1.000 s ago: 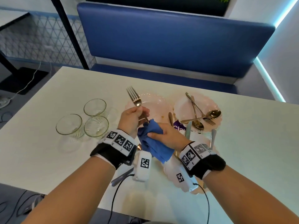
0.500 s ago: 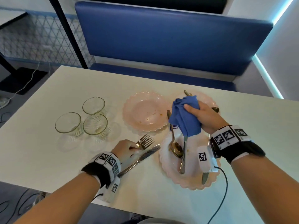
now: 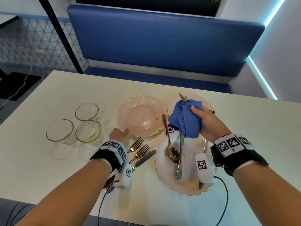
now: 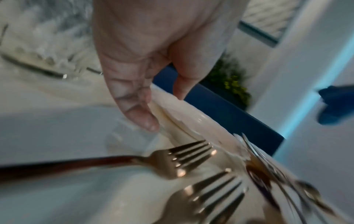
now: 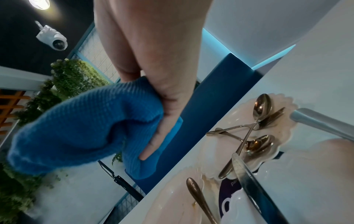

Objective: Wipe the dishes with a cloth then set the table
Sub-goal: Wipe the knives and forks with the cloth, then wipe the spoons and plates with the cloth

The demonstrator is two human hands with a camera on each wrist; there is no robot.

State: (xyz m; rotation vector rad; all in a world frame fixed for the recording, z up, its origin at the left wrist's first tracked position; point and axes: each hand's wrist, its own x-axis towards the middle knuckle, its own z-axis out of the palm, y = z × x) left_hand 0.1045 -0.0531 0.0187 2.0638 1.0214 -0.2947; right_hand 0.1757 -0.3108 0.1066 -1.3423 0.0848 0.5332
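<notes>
Head view: right hand (image 3: pixel 207 123) clutches the blue cloth (image 3: pixel 186 119) above the plates; left hand (image 3: pixel 119 133), fingers loose (seemingly empty), touches the pink plate (image 3: pixel 128 110) rim.

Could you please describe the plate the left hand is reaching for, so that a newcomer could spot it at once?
On the white table, find the three empty glasses. Just right of them sits a pink scalloped plate, with the left hand at its near rim. Unlike the other two plates, it holds no cutlery, only crumbs.
</notes>
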